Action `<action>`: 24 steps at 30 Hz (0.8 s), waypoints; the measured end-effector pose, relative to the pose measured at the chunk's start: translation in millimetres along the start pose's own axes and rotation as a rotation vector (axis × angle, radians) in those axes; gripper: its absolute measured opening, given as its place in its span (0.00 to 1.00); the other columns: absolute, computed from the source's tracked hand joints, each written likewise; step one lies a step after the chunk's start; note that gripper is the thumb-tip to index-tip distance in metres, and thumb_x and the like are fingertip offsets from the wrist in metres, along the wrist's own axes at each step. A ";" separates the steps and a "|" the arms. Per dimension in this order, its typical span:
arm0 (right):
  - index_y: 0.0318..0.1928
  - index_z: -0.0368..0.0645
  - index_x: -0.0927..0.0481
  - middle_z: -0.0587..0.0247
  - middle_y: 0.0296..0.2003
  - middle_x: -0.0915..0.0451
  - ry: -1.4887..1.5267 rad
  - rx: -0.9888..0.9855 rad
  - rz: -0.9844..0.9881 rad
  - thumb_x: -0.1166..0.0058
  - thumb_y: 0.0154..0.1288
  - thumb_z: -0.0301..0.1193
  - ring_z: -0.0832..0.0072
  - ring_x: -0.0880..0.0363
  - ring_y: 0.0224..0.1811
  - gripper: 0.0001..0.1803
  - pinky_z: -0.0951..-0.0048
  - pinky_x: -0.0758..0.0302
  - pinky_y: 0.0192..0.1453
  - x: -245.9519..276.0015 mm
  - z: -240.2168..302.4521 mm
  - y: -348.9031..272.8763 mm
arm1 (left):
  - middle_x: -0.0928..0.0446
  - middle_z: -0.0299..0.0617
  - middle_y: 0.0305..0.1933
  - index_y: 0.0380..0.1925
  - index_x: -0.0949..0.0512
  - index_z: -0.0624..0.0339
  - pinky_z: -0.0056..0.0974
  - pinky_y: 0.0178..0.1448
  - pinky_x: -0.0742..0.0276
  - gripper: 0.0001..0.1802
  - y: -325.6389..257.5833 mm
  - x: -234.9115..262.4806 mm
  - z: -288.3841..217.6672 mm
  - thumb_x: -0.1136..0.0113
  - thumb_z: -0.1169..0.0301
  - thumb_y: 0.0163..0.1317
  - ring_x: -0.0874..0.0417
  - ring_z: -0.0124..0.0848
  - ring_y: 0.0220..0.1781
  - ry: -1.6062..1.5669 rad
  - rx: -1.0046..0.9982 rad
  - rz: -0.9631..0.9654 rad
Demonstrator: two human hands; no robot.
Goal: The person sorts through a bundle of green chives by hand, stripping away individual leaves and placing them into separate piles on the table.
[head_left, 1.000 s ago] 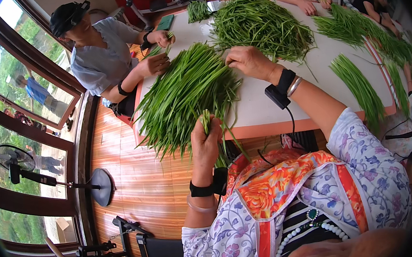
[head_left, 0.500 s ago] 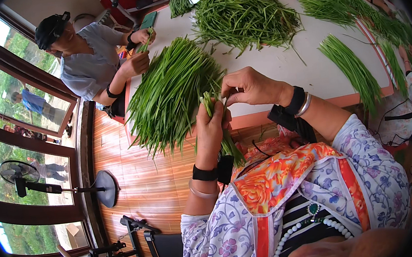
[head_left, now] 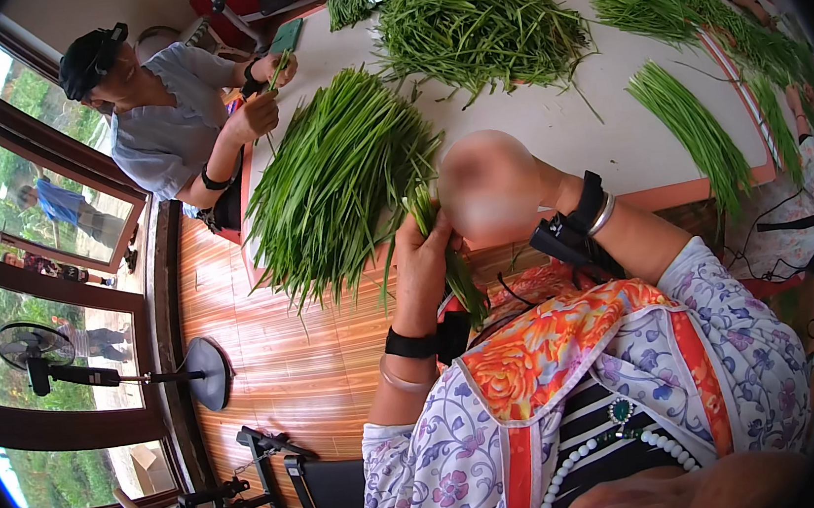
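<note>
My left hand (head_left: 417,251) is closed around a small bunch of garlic chives (head_left: 465,289), the pale ends above the fist and the green leaves trailing below it. Close against the top of the bunch is my right hand (head_left: 491,186); a blurred patch covers its fingers, so their pose and anything in them are hidden. Just beyond my left hand, a thick pile of garlic chives (head_left: 334,177) lies lined up at the table's left corner, leaf tips hanging over the edge. A larger tangled heap (head_left: 483,33) sits farther back.
The white table (head_left: 563,133) has a pinkish edge. A straight bundle (head_left: 692,135) lies at its right, with more chives (head_left: 730,27) along the far right. Across the left corner, a person (head_left: 165,121) holds a few stalks. Other people's hands reach in at the back. A fan (head_left: 209,372) stands left.
My hands stay together at the bunch, with my right hand now blurred over. The person at the left has raised the stalks and spread their hands slightly apart.
</note>
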State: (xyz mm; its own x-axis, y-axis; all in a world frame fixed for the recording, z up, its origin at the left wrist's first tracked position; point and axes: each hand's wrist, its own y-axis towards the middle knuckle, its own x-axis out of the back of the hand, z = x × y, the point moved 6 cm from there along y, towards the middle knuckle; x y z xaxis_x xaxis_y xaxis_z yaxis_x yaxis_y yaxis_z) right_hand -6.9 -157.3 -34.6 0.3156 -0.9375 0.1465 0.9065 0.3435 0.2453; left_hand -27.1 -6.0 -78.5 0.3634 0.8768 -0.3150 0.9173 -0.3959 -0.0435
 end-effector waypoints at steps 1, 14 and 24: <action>0.41 0.41 0.20 0.70 0.35 0.19 0.012 0.019 0.006 0.37 0.64 0.29 0.85 0.23 0.31 0.08 0.80 0.23 0.30 0.1 -3.0 -0.9 | 0.28 0.35 0.26 0.42 0.26 0.62 0.30 0.32 0.28 0.05 0.2 0.8 1.7 0.49 0.73 0.73 0.30 0.23 0.25 -0.001 0.000 0.001; 0.48 0.40 0.22 0.59 0.42 0.18 -0.240 0.075 0.074 0.41 0.63 0.26 0.69 0.20 0.45 0.13 0.66 0.23 0.52 -9.1 -2.7 0.6 | 0.23 0.37 0.26 0.40 0.23 0.63 0.30 0.32 0.25 0.09 -2.0 7.4 9.5 0.46 0.68 0.72 0.23 0.25 0.25 -0.059 0.039 -0.020; 0.34 0.42 0.20 0.59 0.34 0.19 -0.677 0.626 -0.031 0.31 0.50 0.35 0.64 0.20 0.36 0.15 0.63 0.24 0.43 -4.5 -2.5 -12.2 | 0.22 0.35 0.25 0.38 0.23 0.63 0.28 0.26 0.29 0.06 -1.4 2.1 5.8 0.48 0.73 0.70 0.24 0.22 0.22 0.125 0.003 -0.038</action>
State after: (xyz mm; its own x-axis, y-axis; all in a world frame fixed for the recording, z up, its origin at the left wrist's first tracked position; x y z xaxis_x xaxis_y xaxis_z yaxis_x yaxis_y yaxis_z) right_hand -18.7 -157.5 -40.7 -0.1165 -0.7824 0.6118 0.5322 0.4709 0.7035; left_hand -28.6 -5.2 -84.7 0.3459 0.9184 -0.1923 0.9304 -0.3622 -0.0564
